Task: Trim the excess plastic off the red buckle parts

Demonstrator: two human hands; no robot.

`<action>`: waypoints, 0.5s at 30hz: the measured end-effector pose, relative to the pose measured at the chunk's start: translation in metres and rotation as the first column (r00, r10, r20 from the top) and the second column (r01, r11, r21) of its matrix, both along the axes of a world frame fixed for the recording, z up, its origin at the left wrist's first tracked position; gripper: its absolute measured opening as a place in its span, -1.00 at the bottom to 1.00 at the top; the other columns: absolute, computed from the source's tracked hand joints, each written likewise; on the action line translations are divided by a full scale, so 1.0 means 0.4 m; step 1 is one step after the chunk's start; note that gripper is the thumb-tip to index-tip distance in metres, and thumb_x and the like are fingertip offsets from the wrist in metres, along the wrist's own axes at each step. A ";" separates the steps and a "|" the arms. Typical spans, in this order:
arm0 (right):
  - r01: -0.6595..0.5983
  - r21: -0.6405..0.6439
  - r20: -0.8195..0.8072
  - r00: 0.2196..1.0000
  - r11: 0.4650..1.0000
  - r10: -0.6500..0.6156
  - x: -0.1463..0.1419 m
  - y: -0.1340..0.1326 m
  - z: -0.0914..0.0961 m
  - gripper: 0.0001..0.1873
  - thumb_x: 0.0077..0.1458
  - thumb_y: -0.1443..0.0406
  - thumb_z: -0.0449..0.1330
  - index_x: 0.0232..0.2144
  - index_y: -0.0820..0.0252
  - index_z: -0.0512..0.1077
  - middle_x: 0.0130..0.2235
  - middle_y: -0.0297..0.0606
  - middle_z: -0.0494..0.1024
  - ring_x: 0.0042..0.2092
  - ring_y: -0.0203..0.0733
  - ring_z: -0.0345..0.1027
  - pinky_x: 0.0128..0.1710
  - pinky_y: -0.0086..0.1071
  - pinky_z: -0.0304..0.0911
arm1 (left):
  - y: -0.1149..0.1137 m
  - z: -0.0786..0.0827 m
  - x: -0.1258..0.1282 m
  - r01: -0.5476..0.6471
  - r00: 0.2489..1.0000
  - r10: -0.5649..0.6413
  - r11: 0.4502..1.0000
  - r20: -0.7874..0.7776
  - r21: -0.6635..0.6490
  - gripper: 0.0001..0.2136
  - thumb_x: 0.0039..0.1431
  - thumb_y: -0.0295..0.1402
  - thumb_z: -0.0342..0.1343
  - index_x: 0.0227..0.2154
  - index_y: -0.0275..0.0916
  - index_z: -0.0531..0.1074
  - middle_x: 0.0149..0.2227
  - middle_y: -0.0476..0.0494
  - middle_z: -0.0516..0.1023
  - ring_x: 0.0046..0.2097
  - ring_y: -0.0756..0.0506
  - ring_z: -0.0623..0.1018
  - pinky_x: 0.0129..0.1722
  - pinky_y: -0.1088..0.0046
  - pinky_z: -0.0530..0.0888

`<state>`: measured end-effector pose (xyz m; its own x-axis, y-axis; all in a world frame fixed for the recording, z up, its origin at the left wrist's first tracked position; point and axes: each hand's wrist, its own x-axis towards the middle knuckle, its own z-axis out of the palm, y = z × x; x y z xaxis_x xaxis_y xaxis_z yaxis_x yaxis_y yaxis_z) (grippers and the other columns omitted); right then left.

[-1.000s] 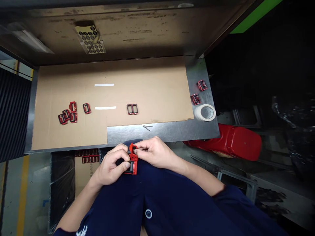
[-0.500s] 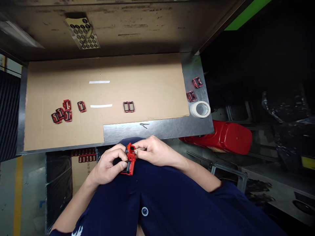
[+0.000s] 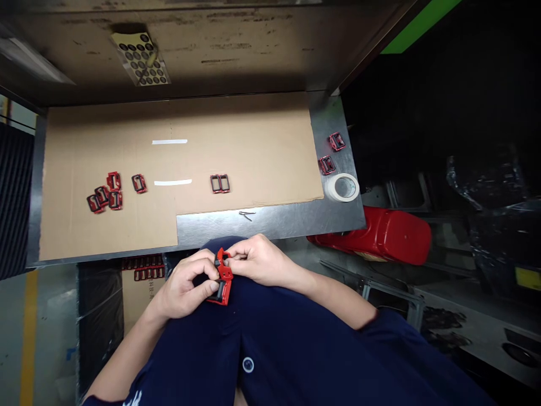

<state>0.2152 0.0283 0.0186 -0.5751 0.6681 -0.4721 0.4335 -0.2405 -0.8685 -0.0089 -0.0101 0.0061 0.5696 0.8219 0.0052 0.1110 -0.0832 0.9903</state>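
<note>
A red plastic frame with black inner parts (image 3: 225, 274) is held between my hands, in front of my body and below the table's front edge. My left hand (image 3: 186, 285) grips its left side, with thumb and fingers closed on it. From the right, my right hand (image 3: 257, 260) pinches at the frame's upper end; the fingertips are partly hidden behind the red plastic. Similar red and black frames lie on the cardboard: a joined-looking pair (image 3: 220, 183) in the middle, a single frame (image 3: 138, 183) to the left, and a cluster (image 3: 105, 194) farther left.
Cardboard (image 3: 253, 135) covers most of the metal table (image 3: 270, 223). Small pliers (image 3: 247, 215) lie near the front edge. At the right are a tape roll (image 3: 343, 187) and two more frames (image 3: 332, 152). A red container (image 3: 397, 235) stands beyond; a sticker sheet (image 3: 141, 59) is at the back.
The view has shifted very slightly. The red frame is tilted a little differently in my hands, and both hands keep nearly the same place and grip.
</note>
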 end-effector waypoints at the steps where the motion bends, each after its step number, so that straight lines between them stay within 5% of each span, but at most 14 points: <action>1: -0.008 -0.009 -0.017 1.000 1.000 0.008 0.002 0.001 0.001 -0.79 0.15 0.28 0.21 -0.40 0.27 0.62 -0.56 -0.46 0.31 -0.48 -0.41 0.07 -0.48 -0.50 -0.03 | 0.000 0.000 0.001 -0.001 1.000 0.001 1.000 0.002 0.004 -0.86 0.34 -0.35 0.11 -0.37 -0.23 0.38 -0.33 -0.05 0.42 -0.28 0.00 0.41 -0.25 0.50 0.37; 8: -0.131 -0.046 -0.127 0.984 0.990 0.124 0.033 0.022 0.006 -0.78 0.19 0.27 0.18 -0.28 0.25 0.62 -0.55 -0.49 0.23 -0.50 -0.43 -0.02 -0.51 -0.50 -0.06 | -0.003 -0.005 0.002 0.004 0.999 -0.004 1.000 0.041 0.006 -0.86 0.33 -0.34 0.13 -0.36 -0.23 0.40 -0.32 -0.08 0.44 -0.26 -0.02 0.43 -0.22 0.49 0.39; 15: -0.019 -0.053 -0.032 0.999 0.998 0.017 0.007 0.004 -0.003 -0.81 0.13 0.29 0.22 -0.36 0.25 0.63 -0.54 -0.46 0.36 -0.48 -0.42 0.09 -0.50 -0.51 0.00 | 0.003 -0.004 0.001 0.012 0.999 -0.013 1.000 0.029 0.019 -0.86 0.33 -0.34 0.13 -0.37 -0.23 0.40 -0.34 -0.06 0.44 -0.27 -0.01 0.43 -0.23 0.49 0.39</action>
